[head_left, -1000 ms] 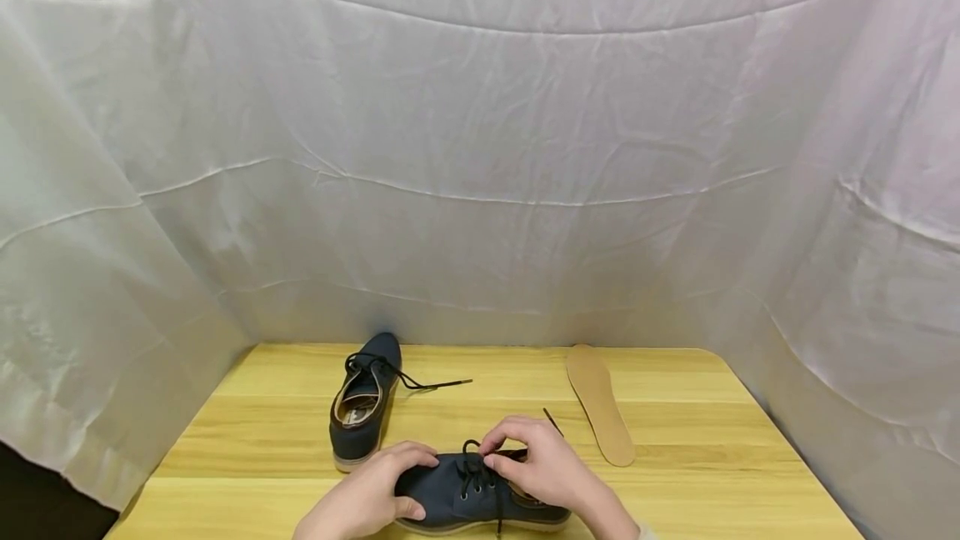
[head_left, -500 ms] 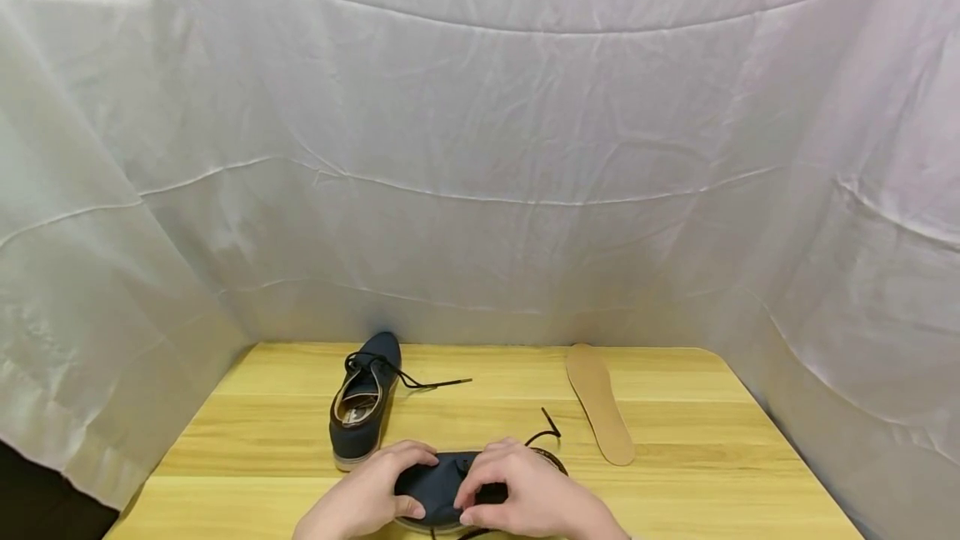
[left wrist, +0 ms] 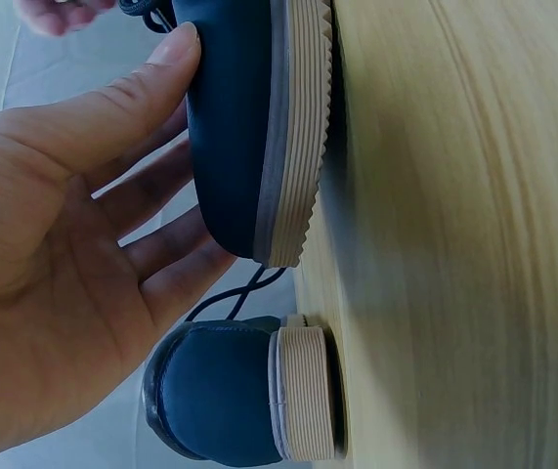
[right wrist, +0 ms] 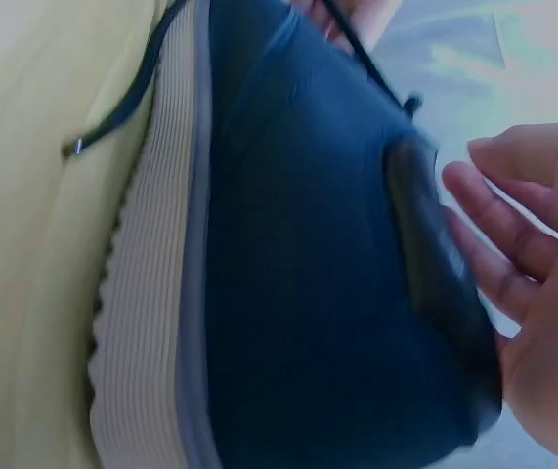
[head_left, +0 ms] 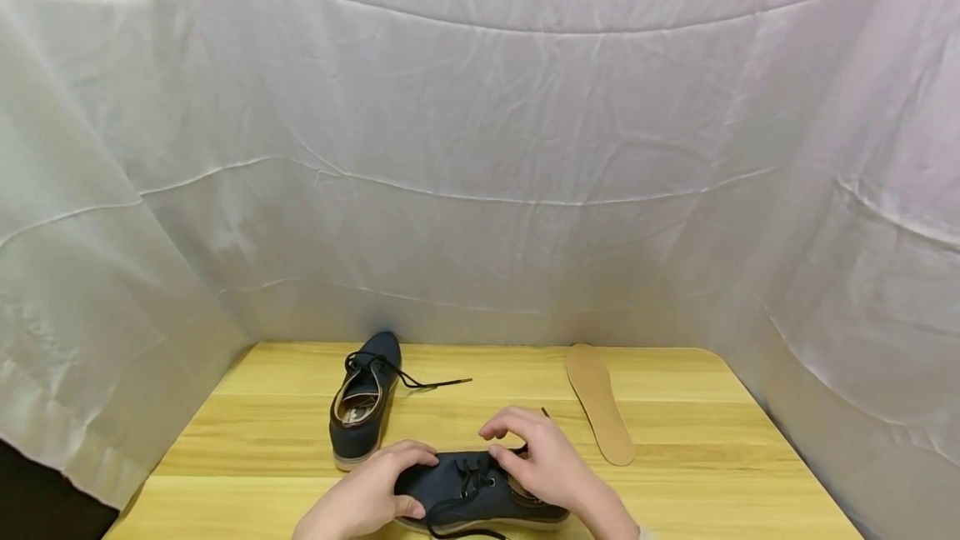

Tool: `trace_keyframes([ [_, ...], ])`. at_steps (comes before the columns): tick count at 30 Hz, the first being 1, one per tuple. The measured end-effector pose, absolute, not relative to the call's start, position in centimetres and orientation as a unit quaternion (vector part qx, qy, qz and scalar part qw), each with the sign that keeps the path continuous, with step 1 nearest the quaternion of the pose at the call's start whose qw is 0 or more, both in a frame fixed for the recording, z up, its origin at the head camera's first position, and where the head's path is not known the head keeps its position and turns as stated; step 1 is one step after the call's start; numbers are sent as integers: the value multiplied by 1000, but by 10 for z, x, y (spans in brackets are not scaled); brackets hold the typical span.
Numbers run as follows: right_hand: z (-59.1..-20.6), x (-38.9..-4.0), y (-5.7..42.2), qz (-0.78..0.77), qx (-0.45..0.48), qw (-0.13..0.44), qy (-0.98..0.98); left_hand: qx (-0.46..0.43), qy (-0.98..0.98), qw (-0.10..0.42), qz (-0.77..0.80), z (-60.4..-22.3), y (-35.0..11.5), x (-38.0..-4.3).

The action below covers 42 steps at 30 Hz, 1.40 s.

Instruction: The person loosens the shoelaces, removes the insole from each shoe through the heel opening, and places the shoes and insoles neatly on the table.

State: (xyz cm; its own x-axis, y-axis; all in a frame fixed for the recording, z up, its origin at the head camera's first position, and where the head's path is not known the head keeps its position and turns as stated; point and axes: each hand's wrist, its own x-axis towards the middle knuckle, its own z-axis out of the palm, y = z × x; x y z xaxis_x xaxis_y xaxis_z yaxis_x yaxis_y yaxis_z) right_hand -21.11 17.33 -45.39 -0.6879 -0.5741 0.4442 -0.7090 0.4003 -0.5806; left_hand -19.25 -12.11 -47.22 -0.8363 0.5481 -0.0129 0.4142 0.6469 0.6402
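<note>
A dark navy lace-up shoe point(head_left: 450, 486) lies sideways at the table's front, toe to the left. My left hand point(head_left: 371, 486) grips its toe, thumb on the near side and fingers on the far side; the left wrist view shows the thumb point(left wrist: 127, 103) against the upper. Over the shoe's opening hovers my right hand point(head_left: 547, 465), thumb and index apart with nothing visible between them. In the right wrist view its loosely bent fingers point(right wrist: 508, 220) are beside the dark collar point(right wrist: 425, 234). A black lace point(head_left: 465, 533) hangs down the shoe's near side.
A second navy shoe point(head_left: 352, 440) stands at the back left, toe away, its lace point(head_left: 442, 384) trailing right. A tan insole point(head_left: 600, 407) lies on the wooden table point(head_left: 697, 440) at right. Pale grey cloth point(head_left: 525, 257) hangs around the table's back and sides.
My right hand went from the laces toward the shoe's near side, then back up and apart from them. One lace now lies along the near side. The left hand stayed on the toe.
</note>
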Motion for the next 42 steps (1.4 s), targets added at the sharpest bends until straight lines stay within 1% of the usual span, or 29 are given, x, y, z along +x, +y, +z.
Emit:
trace_keyframes([
  [4, -456, -216, 180, 370, 381, 56, -845, 268, 901, 103, 324, -473, -121, -192],
  [9, -459, -221, 183, 360, 415, 21, -835, 267, 903, 99, 323, -473, -122, -192],
  [13, -461, -221, 184, 350, 429, 21, -832, 265, 902, 102, 325, -473, -122, -193],
  [19, -463, -219, 183, 335, 431, 41, -837, 265, 901, 105, 326, -473, -121, -193],
  [22, -465, -220, 183, 347, 423, 34, -837, 264, 902, 104, 325, -473, -121, -193],
  [28, -467, -221, 183, 375, 385, -1, -843, 266, 901, 107, 326, -472, -120, -193],
  [35, -468, -222, 182, 400, 351, -28, -846, 268, 902, 101, 322, -472, -120, -193],
  [42, -468, -222, 181, 415, 320, -29, -851, 272, 903, 90, 321, -472, -120, -192],
])
